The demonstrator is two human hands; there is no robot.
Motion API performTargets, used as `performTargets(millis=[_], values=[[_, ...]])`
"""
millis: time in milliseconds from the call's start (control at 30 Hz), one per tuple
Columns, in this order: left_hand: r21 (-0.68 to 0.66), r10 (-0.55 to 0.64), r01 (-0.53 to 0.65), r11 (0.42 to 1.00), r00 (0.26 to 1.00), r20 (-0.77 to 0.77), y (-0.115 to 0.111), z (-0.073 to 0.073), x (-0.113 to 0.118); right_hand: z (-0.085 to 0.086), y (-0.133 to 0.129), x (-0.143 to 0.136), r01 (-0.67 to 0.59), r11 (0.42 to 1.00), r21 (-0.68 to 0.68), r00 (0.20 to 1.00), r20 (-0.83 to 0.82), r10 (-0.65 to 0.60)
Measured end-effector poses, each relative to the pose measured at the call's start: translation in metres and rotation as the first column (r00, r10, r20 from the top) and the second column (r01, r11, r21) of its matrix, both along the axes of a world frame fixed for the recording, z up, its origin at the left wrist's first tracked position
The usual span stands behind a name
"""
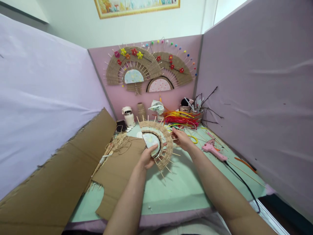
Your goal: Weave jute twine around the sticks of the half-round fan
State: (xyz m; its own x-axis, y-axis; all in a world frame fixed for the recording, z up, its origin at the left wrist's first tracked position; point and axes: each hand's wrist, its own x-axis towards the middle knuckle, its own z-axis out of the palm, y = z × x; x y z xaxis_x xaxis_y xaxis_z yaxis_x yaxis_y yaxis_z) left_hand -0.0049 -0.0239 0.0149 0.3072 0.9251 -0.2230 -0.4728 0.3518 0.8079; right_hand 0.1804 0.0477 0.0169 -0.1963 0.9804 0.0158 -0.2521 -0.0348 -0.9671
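While the left hand (146, 158) holds the fan (168, 153) in the middle of the head view, its thumb lies across the blue half-disc (149, 139) and its fingers curl behind, closed on that inner part. The right hand (181, 138) is at the fan's outer edge, right of centre, with its fingers bent close together; whether they pinch a stick, a strand or only the rim, I cannot tell. The fan is tilted above the green cloth (181, 192), its sticks (176, 154) pointing outward. It looks light; the woven band is probably rough and slightly springy, so hardly slippery, while the thin sticks seem the fragile part, likely to bend or snap if squeezed. The half-disc looks the stiffest place and the best one to take hold of, with light fingertips at the rim. Cardboard (119, 160) lies left of the hands, a pink glue gun (215, 151) right of them, and pipe cleaners (181, 121) behind. Larger fans (112, 72) hang at upper centre. I find no brand or label that can be read: the marks on the flask (129, 119), left of centre, are too small, and the glue gun shows no legible lettering.
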Motion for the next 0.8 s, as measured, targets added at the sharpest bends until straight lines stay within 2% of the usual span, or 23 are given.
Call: performTargets(millis=[100, 200, 300, 400, 533, 800], values=[[0.035, 0.046, -0.046, 0.998, 0.999, -0.024, 0.001, 0.003, -0.004, -0.002, 0.004, 0.004, 0.168, 0.971, 0.169, 0.971, 0.145, -0.193], [0.054, 0.121, -0.119, 0.991, 0.992, -0.038, 0.002, 0.006, -0.006, -0.003, 0.006, 0.01, 0.305, 0.88, 0.364, 0.877, 0.253, -0.408], [0.072, 0.179, -0.177, 0.982, 0.983, -0.029, 0.004, 0.007, -0.007, -0.003, 0.007, 0.012, 0.337, 0.836, 0.433, 0.833, 0.277, -0.479], [0.09, 0.182, -0.181, 0.979, 0.983, -0.002, 0.005, 0.007, -0.008, -0.003, 0.007, 0.011, 0.31, 0.841, 0.444, 0.855, 0.256, -0.45], [0.07, 0.167, -0.17, 0.983, 0.985, 0.049, 0.008, 0.005, -0.011, -0.003, 0.004, 0.007, 0.211, 0.875, 0.436, 0.914, 0.229, -0.335], [0.032, 0.198, -0.215, 0.976, 0.943, 0.266, 0.01, 0.007, -0.019, -0.004, -0.003, 0.0, 0.091, 0.879, 0.469, 0.95, 0.224, -0.218]])
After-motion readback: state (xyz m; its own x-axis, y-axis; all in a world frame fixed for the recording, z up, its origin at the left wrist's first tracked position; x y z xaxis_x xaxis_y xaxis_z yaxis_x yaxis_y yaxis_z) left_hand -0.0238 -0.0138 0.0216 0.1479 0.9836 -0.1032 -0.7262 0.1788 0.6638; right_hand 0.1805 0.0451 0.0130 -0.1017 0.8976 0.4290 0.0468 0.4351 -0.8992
